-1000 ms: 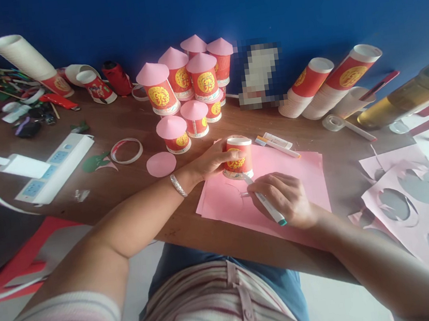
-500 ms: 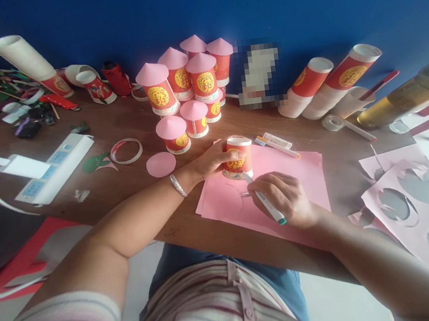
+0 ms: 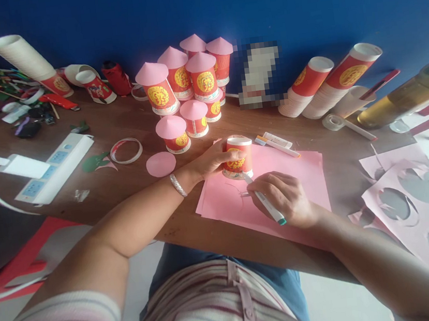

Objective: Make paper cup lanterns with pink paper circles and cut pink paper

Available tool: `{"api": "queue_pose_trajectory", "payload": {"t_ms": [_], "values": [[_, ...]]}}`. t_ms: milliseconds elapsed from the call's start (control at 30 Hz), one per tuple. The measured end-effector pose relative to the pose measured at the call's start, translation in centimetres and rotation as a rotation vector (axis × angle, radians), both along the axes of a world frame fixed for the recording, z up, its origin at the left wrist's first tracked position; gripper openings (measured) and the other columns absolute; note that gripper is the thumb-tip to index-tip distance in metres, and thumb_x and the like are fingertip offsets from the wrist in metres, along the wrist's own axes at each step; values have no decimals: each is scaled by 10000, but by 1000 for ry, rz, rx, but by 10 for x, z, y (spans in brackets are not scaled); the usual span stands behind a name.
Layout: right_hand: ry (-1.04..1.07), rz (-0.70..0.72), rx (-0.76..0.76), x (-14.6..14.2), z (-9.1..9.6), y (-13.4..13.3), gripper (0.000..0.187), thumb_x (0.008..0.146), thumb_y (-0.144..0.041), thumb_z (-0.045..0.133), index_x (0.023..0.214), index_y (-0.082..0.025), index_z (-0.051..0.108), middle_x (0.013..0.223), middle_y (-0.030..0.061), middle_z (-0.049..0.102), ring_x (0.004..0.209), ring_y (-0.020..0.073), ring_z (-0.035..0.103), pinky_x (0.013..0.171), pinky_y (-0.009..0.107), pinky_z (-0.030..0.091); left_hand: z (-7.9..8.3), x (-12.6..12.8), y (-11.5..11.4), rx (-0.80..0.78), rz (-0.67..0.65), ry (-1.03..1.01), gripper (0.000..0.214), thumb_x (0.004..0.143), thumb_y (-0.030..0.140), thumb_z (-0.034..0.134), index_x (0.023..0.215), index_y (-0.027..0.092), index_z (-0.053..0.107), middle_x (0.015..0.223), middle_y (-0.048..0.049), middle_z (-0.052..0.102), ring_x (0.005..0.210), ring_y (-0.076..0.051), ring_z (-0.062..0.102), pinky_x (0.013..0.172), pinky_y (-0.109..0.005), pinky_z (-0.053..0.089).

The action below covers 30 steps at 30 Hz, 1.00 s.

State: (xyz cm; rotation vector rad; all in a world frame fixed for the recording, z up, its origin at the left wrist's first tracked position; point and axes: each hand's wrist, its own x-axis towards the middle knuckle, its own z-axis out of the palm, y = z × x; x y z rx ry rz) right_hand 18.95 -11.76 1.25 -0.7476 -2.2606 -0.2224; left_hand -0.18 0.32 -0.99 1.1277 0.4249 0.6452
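Observation:
My left hand is wrapped around a red paper cup with a gold emblem and a white band at its lower edge. Between the fingers of my right hand is a white marker with a green end, its tip at the cup's lower white band. Under both lies a stack of pink paper with a faint curved line on it. A pink paper disc rests to the left of my left hand. Behind the cup lie more markers.
Cups with pink cone tops stand stacked at the back. A power strip and a tape roll lie left. Rightward are cup stacks, a gold bottle and cut pink sheets. A blue wall rises behind.

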Motion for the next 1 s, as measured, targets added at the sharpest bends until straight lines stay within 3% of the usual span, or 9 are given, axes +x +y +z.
{"api": "queue_pose_trajectory", "payload": {"t_ms": [267, 1000], "values": [[-16, 14, 51, 1, 3, -2, 219, 928, -23, 617, 1087, -174, 611, 759, 14, 672, 656, 144, 624, 616, 276, 551, 1, 0, -1, -16, 2, -25, 405, 728, 391, 891, 974, 155, 671, 894, -53, 672, 843, -177, 645, 759, -307, 535], [6, -34, 7, 4, 0, 1, 175, 942, -53, 664, 1065, -164, 609, 786, 28, 691, 660, 150, 641, 636, 278, 544, 4, -2, -1, -16, -27, 15, 360, 748, 395, 841, 940, 159, 648, 903, -68, 685, 823, -204, 684, 754, -342, 545]]}}
